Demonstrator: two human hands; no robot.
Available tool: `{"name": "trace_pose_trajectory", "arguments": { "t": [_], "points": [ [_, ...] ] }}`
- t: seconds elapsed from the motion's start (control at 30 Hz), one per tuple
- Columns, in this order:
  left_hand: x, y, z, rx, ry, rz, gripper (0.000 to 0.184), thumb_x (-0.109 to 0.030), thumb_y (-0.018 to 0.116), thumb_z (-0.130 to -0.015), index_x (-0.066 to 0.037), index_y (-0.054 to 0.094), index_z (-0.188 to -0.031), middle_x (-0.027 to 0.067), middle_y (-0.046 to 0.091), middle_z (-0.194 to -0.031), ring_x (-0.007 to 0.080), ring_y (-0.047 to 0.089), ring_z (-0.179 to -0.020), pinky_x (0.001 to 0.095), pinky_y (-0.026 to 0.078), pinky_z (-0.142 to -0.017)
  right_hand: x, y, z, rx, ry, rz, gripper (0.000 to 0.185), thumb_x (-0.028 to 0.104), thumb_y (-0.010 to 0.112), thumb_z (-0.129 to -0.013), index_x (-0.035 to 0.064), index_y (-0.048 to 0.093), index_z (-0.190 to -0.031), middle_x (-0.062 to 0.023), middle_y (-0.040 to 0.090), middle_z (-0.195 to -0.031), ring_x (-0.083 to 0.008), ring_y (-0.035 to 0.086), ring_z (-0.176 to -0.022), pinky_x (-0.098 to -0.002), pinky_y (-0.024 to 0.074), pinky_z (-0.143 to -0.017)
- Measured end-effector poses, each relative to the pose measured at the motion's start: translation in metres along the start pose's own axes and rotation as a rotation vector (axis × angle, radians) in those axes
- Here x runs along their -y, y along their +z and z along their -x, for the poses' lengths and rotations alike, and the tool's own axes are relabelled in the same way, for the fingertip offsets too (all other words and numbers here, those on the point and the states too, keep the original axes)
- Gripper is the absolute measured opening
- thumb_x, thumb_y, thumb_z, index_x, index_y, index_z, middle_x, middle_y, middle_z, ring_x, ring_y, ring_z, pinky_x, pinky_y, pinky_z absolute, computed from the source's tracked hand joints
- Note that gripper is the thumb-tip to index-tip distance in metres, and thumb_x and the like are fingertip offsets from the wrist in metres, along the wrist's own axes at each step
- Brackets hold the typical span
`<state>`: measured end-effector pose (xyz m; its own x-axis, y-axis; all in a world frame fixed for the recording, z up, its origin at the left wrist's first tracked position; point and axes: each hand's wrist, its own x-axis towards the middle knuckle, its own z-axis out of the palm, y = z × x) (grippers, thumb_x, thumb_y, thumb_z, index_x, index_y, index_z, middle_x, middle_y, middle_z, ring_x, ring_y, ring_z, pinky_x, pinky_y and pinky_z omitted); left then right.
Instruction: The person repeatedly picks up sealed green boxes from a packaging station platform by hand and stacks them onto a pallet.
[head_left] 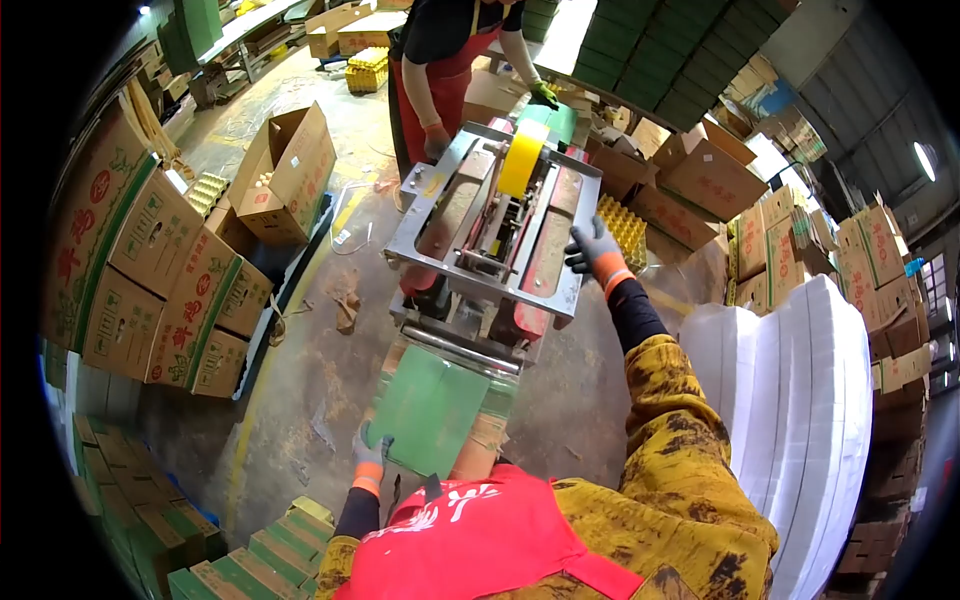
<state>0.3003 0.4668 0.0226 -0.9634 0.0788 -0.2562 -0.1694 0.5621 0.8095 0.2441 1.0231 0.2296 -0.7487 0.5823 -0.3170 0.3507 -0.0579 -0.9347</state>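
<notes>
My left hand, in a grey glove with an orange cuff, rests against the left edge of a green carton, its fingers apart. The carton lies on the roller end of a carton-sealing machine, just below the metal roller. My right hand, gloved the same way, is at the right side of the machine's metal frame with fingers spread and nothing held. A roll of yellow tape sits on top of the machine. Whether the right fingertips touch the frame I cannot tell.
Across the machine, a co-worker in a red apron has one gloved hand on another green carton. Printed cartons are stacked at left, green ones at lower left. White foam sheets and yellow egg trays stand at right.
</notes>
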Motion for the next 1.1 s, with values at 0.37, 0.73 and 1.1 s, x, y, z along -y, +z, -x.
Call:
{"name": "trace_pose_trajectory", "arguments": {
  "t": [0.37,0.73,1.1],
  "points": [
    [0.026,0.003,-0.009,0.014,0.017,-0.126,0.072,-0.027,0.08,-0.068,0.001,0.048,-0.127,0.0193,0.053,-0.122,0.0319,0.052,-0.113,0.0377,0.041,-0.096,-0.07,0.026,0.078,0.21,0.14,0.186,0.078,0.032,0.061,-0.086,0.0047,0.018,-0.145,-0.0136,0.066,-0.08,-0.0195,0.063,-0.055,-0.0305,0.0503,-0.046],
    [0.016,0.004,0.002,-0.028,0.015,-0.118,0.073,-0.031,0.079,-0.07,0.0,0.047,-0.129,0.0191,0.051,-0.125,0.0325,0.051,-0.114,0.0377,0.041,-0.096,-0.131,0.051,0.129,0.138,0.043,0.321,0.073,0.031,0.064,-0.084,0.0044,0.029,-0.142,-0.0143,0.067,-0.085,-0.0202,0.063,-0.065,-0.0338,0.0517,-0.058],
    [0.065,0.029,0.008,-0.434,-0.17,0.366,0.061,-0.032,0.066,-0.082,-0.003,0.044,-0.131,0.019,0.049,-0.126,0.0334,0.048,-0.116,0.0372,0.036,-0.1,-0.18,0.066,0.134,0.262,-0.027,0.41,0.066,0.028,0.063,-0.087,0.0051,0.033,-0.141,-0.0094,0.064,-0.105,-0.0142,0.061,-0.08,-0.0257,0.0494,-0.061]
  ]
}}
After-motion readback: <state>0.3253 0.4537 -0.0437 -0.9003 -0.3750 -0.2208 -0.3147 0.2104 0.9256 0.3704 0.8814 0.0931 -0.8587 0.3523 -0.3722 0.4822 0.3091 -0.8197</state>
